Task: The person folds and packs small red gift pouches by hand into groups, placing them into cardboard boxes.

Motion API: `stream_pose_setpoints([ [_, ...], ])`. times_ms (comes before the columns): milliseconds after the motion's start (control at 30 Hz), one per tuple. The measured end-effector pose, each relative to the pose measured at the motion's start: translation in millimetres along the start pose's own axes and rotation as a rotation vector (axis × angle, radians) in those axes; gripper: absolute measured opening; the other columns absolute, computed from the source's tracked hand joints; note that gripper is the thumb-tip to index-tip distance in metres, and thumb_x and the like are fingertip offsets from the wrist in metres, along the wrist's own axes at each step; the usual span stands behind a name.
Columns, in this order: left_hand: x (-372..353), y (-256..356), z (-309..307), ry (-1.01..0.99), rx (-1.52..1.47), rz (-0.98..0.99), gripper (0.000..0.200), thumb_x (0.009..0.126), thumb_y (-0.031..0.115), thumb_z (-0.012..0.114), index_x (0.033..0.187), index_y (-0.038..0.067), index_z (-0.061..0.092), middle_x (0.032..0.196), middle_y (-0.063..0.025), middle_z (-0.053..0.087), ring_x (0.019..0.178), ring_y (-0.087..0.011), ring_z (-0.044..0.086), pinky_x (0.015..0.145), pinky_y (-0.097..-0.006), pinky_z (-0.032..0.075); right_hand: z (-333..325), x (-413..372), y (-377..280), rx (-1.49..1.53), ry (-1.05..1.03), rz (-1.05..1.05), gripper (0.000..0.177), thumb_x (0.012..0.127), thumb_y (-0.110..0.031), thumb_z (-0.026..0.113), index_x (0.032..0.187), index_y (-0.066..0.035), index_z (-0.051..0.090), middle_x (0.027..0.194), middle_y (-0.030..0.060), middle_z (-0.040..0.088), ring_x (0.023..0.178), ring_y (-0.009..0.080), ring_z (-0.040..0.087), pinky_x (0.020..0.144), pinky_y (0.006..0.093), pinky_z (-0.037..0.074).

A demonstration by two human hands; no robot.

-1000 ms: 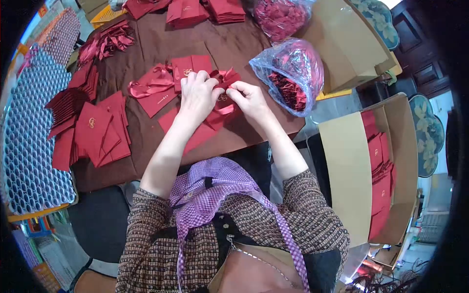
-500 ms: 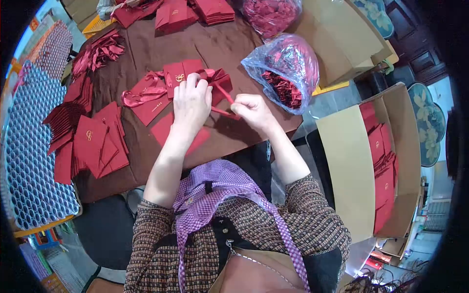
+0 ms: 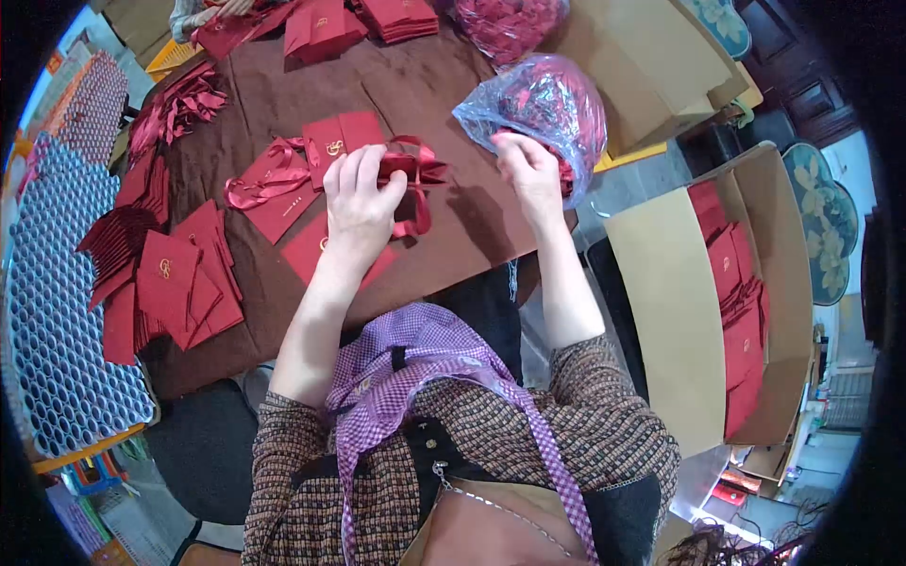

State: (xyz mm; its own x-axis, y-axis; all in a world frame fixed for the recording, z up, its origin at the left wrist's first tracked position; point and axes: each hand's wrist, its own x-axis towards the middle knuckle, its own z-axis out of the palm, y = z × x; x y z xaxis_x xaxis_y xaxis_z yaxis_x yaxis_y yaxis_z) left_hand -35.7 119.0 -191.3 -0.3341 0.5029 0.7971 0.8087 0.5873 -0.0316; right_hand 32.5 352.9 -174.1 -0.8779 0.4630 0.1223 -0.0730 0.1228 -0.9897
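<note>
Toward the near edge of the brown-clothed table, about midway along it, the left hand is curled down over a red paper bag with a gold monogram. The fingers are clenched over the bag's top edge, where a red ribbon loops out to the right. The bag lies flat, its long axis running from the hand toward the far-left corner, and it rests partly on another flat red bag.

The right hand is off the paper bag, raised at the mouth of a blue plastic sack by the table's right edge. Its fingertips touch the crumpled plastic. Whether they pinch anything cannot be told, as the fingers hide it.

The sack lies to the right of the held bag and slightly farther back, so the right hand is much the nearer of the two. Dark red ribbon pieces show through the plastic. A second clear sack of similar red material sits at the far edge.

Off the table's right side stands an open cardboard box, with finished red bags packed on edge inside. Flat red bags are stacked along the left edge, and loose ribbons are heaped near the far-left corner. Another person's hands are at work there.
</note>
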Motion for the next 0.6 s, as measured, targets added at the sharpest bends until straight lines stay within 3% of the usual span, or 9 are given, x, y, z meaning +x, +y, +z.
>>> stream_pose_setpoints([
  [33,-5.9,2.2,0.0,-0.004,-0.011,0.009,0.019,0.071,0.013,0.061,0.09,0.014,0.063,0.115,-0.0111,0.053,0.111,-0.0276,0.049,0.097,-0.0455,0.035,3.2,5.1,4.0,-0.118,-0.084,-0.175,0.021,0.092,-0.016,0.057,0.103,0.0,0.065,0.08,-0.0017,0.06,0.071,0.0056,0.054,0.064,0.0202,0.044],
  [67,-11.7,4.4,0.4,-0.015,-0.021,0.014,0.019,0.071,0.013,0.061,0.09,0.014,0.063,0.115,-0.0111,0.053,0.111,-0.0276,0.049,0.097,-0.0455,0.035,3.4,7.0,5.3,-0.215,-0.206,-0.159,0.024,0.092,-0.016,0.058,0.107,0.001,0.063,0.088,0.0005,0.063,0.078,0.0075,0.057,0.072,0.0228,0.047],
  [133,-23.8,7.5,1.2,0.084,0.003,0.036,0.019,0.071,0.014,0.061,0.09,0.016,0.063,0.116,-0.0091,0.053,0.111,-0.0265,0.049,0.098,-0.0465,0.034,12.7,8.8,5.4,-0.284,-0.358,-0.052,0.026,0.092,-0.016,0.057,0.11,0.002,0.061,0.091,0.0024,0.064,0.079,0.0089,0.058,0.073,0.0234,0.048],
  [200,-34.8,8.7,2.9,0.096,0.004,0.032,0.02,0.071,0.015,0.061,0.091,0.019,0.063,0.118,-0.0073,0.054,0.112,-0.0256,0.047,0.099,-0.0475,0.032,18.8,13.5,19.9,-0.287,-0.463,-0.087,0.031,0.093,-0.019,0.056,0.115,0.002,0.058,0.094,0.0044,0.064,0.083,0.011,0.059,0.077,0.0262,0.049],
  [267,-42.0,9.6,1.0,0.095,0.023,0.007,0.018,0.073,0.015,0.061,0.091,0.021,0.063,0.12,-0.0066,0.054,0.114,-0.0254,0.046,0.101,-0.0476,0.03,33.4,10.4,2.6,-0.236,-0.636,0.108,0.037,0.093,-0.025,0.055,0.117,0.003,0.057,0.099,0.0061,0.063,0.091,0.0124,0.059,0.083,0.0279,0.048],
  [333,-50.7,5.4,-0.2,0.075,0.012,0.021,0.018,0.074,0.016,0.061,0.091,0.023,0.063,0.124,-0.0068,0.053,0.118,-0.026,0.043,0.103,-0.0478,0.029,48.7,4.7,5.8,-0.101,-0.613,0.158,0.041,0.093,-0.028,0.055,0.121,0.002,0.055,0.103,0.0067,0.063,0.098,0.0133,0.057,0.089,0.0288,0.045],
  [400,-55.9,3.2,-0.1,0.118,0.012,-0.024,0.018,0.074,0.017,0.063,0.09,0.025,0.064,0.126,-0.0071,0.053,0.12,-0.0271,0.042,0.104,-0.0479,0.028,60.5,10.4,11.7,-0.179,-0.671,0.089,0.041,0.091,-0.026,0.057,0.122,0.002,0.055,0.104,0.0071,0.063,0.098,0.0132,0.056,0.089,0.0276,0.044],
  [600,-67.3,-7.9,-1.1,0.119,-0.015,-0.051,0.018,0.072,0.016,0.064,0.086,0.027,0.067,0.131,-0.0126,0.049,0.122,-0.0341,0.039,0.107,-0.0525,0.023,68.8,10.1,20.5,0.062,-0.7,0.158,0.037,0.084,-0.009,0.062,0.119,0.001,0.055,0.095,0.0038,0.063,0.089,0.0093,0.058,0.083,0.0237,0.045],
])
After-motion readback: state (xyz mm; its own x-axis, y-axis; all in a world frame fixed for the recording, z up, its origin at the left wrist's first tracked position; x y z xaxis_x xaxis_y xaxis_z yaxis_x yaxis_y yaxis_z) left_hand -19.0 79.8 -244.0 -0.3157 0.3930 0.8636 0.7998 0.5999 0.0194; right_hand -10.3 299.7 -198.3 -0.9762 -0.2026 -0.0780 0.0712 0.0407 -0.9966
